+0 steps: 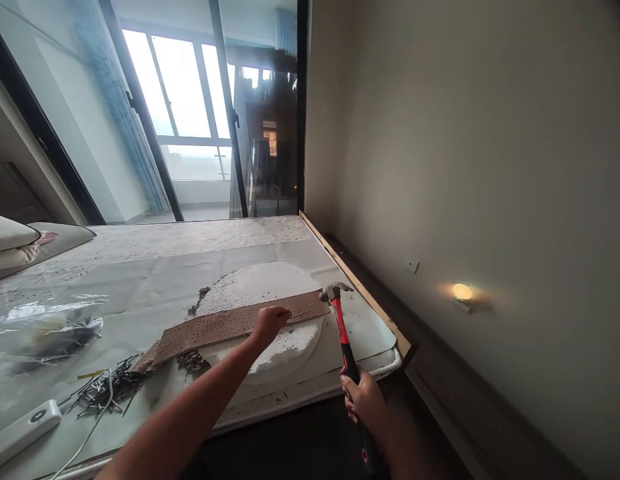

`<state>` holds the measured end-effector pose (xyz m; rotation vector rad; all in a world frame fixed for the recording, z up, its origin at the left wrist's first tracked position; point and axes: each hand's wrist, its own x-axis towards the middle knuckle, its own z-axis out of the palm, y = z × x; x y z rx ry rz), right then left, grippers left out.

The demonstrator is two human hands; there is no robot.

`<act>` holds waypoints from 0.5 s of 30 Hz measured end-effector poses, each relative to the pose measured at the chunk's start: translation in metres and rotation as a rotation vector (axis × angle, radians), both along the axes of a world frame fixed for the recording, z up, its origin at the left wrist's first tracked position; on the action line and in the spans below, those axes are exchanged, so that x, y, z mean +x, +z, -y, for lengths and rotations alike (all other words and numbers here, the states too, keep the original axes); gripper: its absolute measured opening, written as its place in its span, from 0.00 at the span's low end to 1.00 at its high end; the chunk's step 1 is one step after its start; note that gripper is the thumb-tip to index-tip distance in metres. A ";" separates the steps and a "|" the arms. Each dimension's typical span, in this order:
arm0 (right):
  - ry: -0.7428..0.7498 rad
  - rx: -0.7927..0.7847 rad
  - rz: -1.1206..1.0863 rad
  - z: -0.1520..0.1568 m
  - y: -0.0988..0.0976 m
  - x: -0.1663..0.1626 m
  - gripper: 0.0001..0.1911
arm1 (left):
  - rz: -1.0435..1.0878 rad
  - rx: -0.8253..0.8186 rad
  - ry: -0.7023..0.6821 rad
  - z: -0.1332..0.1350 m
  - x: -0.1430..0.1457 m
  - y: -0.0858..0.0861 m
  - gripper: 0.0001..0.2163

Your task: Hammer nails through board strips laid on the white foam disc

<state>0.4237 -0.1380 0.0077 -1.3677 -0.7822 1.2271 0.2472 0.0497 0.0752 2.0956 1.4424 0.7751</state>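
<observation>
A long brown strip (225, 325) full of small holes lies across a round white foam disc (270, 283) on the covered table. My left hand (269, 321) rests on the strip with its fingers pinched together; what they pinch is too small to make out. My right hand (364, 399) is wrapped round the red and black handle of a claw hammer (343, 333). The hammer's steel head hovers just past the strip's right end.
A heap of dark nails (107, 390) lies at the left front, beside a white power bank (23, 430) with a cable. A crumpled clear plastic bag (40, 327) sits further left. The table's wooden edge (360, 290) runs along a beige wall.
</observation>
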 end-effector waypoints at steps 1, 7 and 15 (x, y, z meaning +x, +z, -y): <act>0.000 -0.003 0.001 0.000 0.000 0.001 0.16 | -0.017 0.036 -0.002 -0.007 0.016 -0.004 0.11; 0.009 -0.001 -0.008 0.000 0.000 0.005 0.15 | -0.057 0.105 -0.006 -0.034 0.066 -0.025 0.10; 0.036 0.024 -0.058 0.002 0.010 0.009 0.13 | -0.075 0.078 0.020 -0.044 0.075 -0.038 0.10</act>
